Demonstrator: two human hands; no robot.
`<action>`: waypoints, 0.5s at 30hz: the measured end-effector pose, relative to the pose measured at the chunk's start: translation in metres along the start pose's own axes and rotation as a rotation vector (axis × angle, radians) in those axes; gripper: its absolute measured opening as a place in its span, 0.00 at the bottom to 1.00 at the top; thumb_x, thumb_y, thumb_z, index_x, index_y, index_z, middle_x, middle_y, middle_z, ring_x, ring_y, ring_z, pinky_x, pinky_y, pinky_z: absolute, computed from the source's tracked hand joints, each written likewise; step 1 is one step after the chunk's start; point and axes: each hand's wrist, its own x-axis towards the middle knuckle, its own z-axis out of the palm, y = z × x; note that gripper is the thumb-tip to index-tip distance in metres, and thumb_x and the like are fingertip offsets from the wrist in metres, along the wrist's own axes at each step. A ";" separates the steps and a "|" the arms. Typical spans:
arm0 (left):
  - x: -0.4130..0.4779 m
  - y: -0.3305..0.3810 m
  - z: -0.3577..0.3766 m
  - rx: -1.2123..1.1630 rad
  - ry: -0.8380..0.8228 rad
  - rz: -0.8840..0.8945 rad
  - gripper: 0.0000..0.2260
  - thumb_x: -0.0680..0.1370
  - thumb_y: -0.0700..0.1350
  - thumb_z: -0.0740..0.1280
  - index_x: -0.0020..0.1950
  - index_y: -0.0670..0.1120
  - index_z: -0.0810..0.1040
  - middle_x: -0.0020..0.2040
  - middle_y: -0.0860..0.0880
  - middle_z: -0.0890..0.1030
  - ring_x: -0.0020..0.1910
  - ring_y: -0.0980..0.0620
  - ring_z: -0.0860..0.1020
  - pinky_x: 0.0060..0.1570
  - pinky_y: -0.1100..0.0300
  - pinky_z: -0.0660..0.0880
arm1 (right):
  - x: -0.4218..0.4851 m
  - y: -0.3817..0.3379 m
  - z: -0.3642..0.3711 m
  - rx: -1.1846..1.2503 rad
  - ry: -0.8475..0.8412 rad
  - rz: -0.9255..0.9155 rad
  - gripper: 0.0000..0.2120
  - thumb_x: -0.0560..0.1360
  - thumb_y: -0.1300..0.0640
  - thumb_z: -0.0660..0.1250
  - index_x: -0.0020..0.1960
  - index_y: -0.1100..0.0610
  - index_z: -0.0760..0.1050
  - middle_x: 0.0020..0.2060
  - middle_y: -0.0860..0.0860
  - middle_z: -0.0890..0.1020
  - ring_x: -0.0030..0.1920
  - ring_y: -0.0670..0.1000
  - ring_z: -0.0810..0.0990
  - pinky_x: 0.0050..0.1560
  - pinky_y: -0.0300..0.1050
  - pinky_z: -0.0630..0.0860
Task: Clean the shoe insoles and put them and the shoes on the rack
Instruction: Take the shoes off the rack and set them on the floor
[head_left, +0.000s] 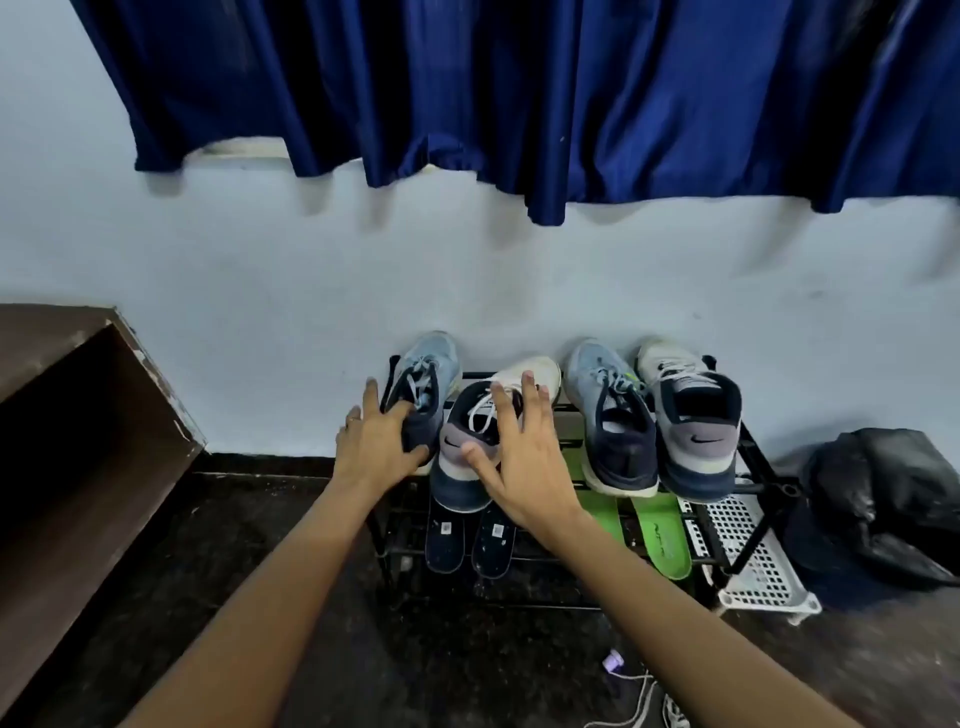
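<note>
1. The left hand (374, 441) gripped the navy heel of a blue shoe (428, 374) at the rack's (763, 462) 9 o'clock end, thumb tucked under, probably to seat it toe-to-wall.
2. The right hand (524, 457) lay spread wide over the white shoe (454, 441) at the blue shoe's 3 o'clock. The thumb pressed the grey heel tab and straight fingers crossed the collar. I judged this a steadying touch, since that heel overhung the top tier.
3. A second blue shoe (608, 410) and a second white shoe (691, 415) sat side by side toward 3 o'clock, heels out.
4. On the tier below, toward 6 o'clock, lay dark insoles (444, 540) and green insoles (662, 535), flat and foam-like, likely airing.
5. The rack was thin black tube. The uppers looked like mesh, and the laces hung soft.
</note>
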 end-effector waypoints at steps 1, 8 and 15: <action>0.002 -0.001 0.003 -0.010 0.011 0.006 0.27 0.73 0.55 0.72 0.70 0.51 0.70 0.79 0.39 0.49 0.69 0.32 0.66 0.63 0.43 0.71 | -0.002 0.002 0.007 0.013 0.016 0.007 0.38 0.74 0.32 0.48 0.76 0.54 0.49 0.75 0.61 0.46 0.75 0.62 0.44 0.74 0.58 0.50; 0.005 0.002 0.020 -0.246 0.201 0.079 0.16 0.71 0.46 0.75 0.55 0.43 0.76 0.58 0.43 0.76 0.53 0.41 0.77 0.46 0.53 0.71 | -0.015 0.007 0.032 0.151 0.114 0.088 0.31 0.69 0.42 0.70 0.67 0.51 0.64 0.74 0.59 0.47 0.65 0.64 0.68 0.65 0.53 0.68; -0.025 -0.009 0.008 -0.288 0.315 0.160 0.18 0.72 0.43 0.74 0.59 0.42 0.75 0.60 0.44 0.75 0.53 0.40 0.77 0.48 0.50 0.74 | -0.015 -0.012 0.029 0.331 0.091 0.167 0.20 0.69 0.62 0.69 0.60 0.56 0.71 0.64 0.58 0.61 0.54 0.60 0.74 0.58 0.38 0.66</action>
